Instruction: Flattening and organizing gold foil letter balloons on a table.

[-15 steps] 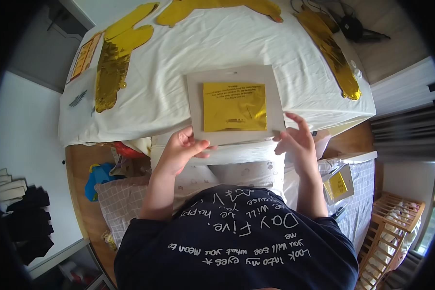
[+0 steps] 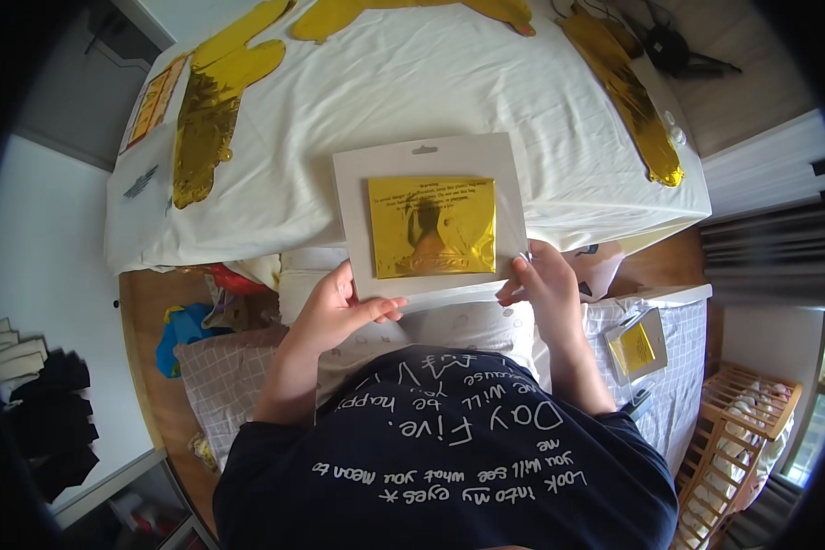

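L hand [image 2: 332, 312] pinches the lower L corner of a grey card [image 2: 357, 229], thumb in front, fingers behind. R hand [image 2: 547, 282] has its grip pressed together at the card's lower R edge, thumb & fingers around it. The card, w/ a gold foil packet [image 2: 433, 229] on its face, is held up over the near edge of the white-draped tabletop [image 2: 293, 137], approx. centre, hang-hole end away from the person. Flat gold foil pcs lie L [image 2: 215, 119], far side [image 2: 412, 11] & R [image 2: 623, 101] on the cloth. A 2nd card w/ gold packet [image 2: 637, 346] lies on checked fabric [image 2: 678, 357], R side, nr a wooden rack [image 2: 752, 403].
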The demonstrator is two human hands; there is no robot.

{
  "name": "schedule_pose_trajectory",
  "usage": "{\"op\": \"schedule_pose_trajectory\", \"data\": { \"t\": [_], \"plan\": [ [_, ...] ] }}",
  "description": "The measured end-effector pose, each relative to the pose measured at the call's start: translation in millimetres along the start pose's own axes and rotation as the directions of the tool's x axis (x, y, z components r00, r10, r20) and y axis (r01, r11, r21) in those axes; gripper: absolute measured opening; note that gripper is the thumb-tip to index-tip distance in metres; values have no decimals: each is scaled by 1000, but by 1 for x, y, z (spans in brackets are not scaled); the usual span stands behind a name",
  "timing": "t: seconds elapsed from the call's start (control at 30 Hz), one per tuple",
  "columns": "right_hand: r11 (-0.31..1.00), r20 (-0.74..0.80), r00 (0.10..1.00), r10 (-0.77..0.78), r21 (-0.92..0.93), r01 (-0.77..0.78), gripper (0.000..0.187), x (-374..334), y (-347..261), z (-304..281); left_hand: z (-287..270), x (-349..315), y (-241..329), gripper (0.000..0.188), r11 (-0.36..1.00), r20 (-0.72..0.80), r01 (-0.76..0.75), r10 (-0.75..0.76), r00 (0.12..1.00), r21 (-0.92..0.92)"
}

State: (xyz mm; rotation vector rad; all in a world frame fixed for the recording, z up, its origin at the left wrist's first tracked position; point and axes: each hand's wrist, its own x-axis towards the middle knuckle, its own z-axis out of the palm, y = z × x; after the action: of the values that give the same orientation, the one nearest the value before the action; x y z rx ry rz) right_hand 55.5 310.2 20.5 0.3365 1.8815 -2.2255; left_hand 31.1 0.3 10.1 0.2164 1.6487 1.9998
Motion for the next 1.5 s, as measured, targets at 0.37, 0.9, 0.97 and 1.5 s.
{"op": "schedule_pose_trajectory", "data": {
  "t": [0.37, 0.9, 0.97, 1.5],
  "plan": [
    [1000, 80, 997, 12, 5, -12, 27, -4, 3, 0, -7, 2, -6, 22, 995, -110, 96, -94, 990, 14],
    [1000, 97, 995, 30, -10, -29, 30, 1, 9, 6, -7, 6, -9, 31, 996, -124, 92, -92, 988, -5],
    [997, 100, 994, 44, -61, -38, 29, 0, 9, 6, -10, 4, -6, 46, 992, 49, 107, -105, 993, -60],
    [770, 291, 953, 90, -627, 118, 33, -19, -54, 5, -10, -2, -19, 27, 947, -61, 28, -51, 997, -319]
  ]
}}
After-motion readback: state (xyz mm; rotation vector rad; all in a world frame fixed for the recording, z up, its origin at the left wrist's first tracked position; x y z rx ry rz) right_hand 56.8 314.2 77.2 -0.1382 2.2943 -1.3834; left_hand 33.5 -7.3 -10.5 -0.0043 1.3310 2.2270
